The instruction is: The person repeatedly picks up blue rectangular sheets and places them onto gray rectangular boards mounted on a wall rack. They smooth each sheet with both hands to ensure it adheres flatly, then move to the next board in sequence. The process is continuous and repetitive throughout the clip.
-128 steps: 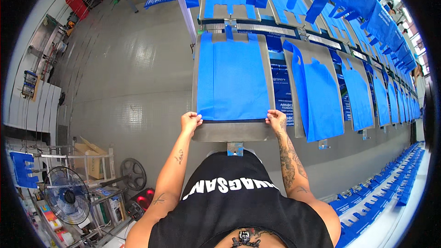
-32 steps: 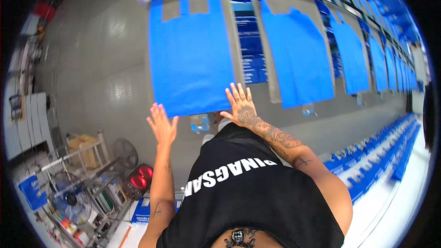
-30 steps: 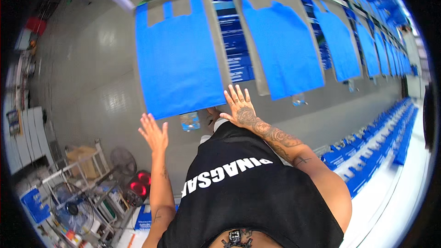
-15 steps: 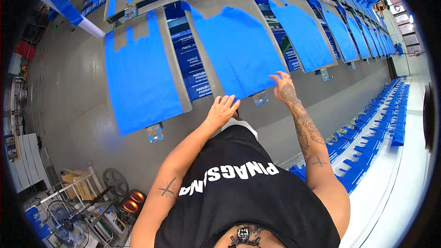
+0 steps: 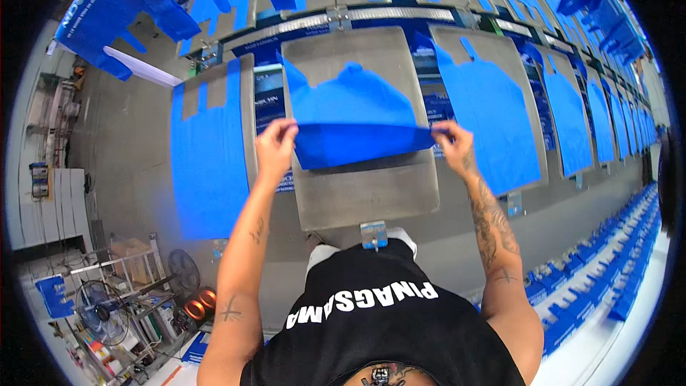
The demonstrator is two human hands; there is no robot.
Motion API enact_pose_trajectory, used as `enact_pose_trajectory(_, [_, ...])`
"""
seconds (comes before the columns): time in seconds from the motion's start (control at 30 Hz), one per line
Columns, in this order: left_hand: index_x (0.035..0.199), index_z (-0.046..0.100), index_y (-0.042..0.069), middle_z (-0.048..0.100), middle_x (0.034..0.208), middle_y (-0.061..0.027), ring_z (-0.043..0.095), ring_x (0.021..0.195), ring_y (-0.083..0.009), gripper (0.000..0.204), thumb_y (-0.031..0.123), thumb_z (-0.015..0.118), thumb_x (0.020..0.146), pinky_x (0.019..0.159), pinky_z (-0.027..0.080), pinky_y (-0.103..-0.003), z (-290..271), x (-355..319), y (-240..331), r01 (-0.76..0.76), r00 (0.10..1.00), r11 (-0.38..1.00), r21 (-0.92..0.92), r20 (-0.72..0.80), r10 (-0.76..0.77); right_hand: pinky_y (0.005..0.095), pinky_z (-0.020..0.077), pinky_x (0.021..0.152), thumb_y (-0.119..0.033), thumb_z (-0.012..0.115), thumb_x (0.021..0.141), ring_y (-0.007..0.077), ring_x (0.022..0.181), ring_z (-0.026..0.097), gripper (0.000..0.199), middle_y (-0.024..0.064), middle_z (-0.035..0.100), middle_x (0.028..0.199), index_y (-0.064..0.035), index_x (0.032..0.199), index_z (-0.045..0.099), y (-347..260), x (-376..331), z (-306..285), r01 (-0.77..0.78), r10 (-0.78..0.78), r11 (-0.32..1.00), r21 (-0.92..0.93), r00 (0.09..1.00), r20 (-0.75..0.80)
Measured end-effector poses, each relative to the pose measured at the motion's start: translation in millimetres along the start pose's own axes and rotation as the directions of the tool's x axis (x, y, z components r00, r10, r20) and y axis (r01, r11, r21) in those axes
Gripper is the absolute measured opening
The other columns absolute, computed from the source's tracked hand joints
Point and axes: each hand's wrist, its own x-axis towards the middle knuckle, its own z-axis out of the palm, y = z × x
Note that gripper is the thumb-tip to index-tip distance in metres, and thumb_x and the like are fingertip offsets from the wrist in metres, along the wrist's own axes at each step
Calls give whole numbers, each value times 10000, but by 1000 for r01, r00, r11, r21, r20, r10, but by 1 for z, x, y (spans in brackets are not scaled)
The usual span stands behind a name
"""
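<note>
A blue fabric bag [image 5: 357,144] with cut-out handles is stretched between my hands over a grey flat board [image 5: 368,196]. Its near part is lifted and folded back, so the lower half of the board lies bare. My left hand [image 5: 276,146] pinches the bag's left corner. At the right corner, my right hand [image 5: 454,146] has its fingers closed on the fabric. The far part of the bag, with the handle cut-outs, still rests on the board. A metal clamp [image 5: 373,236] sits at the board's near edge.
Matching boards hold a blue bag [image 5: 211,164] on the left and another blue bag [image 5: 493,129] on the right. Bags hang overhead [image 5: 150,0]. Rows of blue bags [image 5: 593,279] line the lower right. A fan [image 5: 100,314] and a glowing heater [image 5: 200,305] stand lower left.
Both hands have taken hold of the bag's near corners and peeled that end up and away from me. The hands are farther apart, and the view has shifted.
</note>
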Motion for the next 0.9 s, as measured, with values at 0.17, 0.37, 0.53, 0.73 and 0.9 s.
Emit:
enact_pose_trajectory(0.17, [978,765,40,737,822,-101,672,714,-187,137,131,722,886,693,526,-313,6,207,74,-463,851,794,395,-52,522,414,460,613,-307,762,840,278,634,612,313,192,645,750,-2,829,688,-33,224,-41,371,-503,782,-501,850,-156])
enact_pose_trajectory(0.37, [1074,769,41,751,883,-66,702,818,-115,186,126,704,922,719,554,-263,-27,294,233,-595,762,801,67,-270,589,303,567,762,-54,605,949,170,875,695,205,100,727,945,8,1126,687,-171,351,-59,623,-534,771,128,744,-402])
enact_pose_trajectory(0.53, [1150,710,-36,735,1046,-131,713,918,-186,211,-6,621,962,822,589,-297,-68,236,264,-771,598,637,-15,-359,716,245,495,729,12,606,940,111,821,608,180,75,663,888,-15,1093,696,-214,300,-59,770,-599,617,163,593,-538])
enact_pose_trajectory(0.73, [1116,745,9,721,967,-38,656,856,-81,217,-40,666,920,794,539,-224,-58,165,227,-731,647,682,30,-288,706,204,489,731,110,592,860,69,839,617,339,36,692,982,-18,1152,709,-167,209,-55,745,-629,661,93,617,-474])
enact_pose_trajectory(0.9, [1088,717,7,744,981,-108,695,874,-138,156,70,667,954,775,544,-244,-59,149,212,-518,852,843,-141,-165,496,212,495,797,107,578,867,87,888,630,334,60,702,1005,-5,1152,709,-159,185,-47,659,-525,714,237,728,-441])
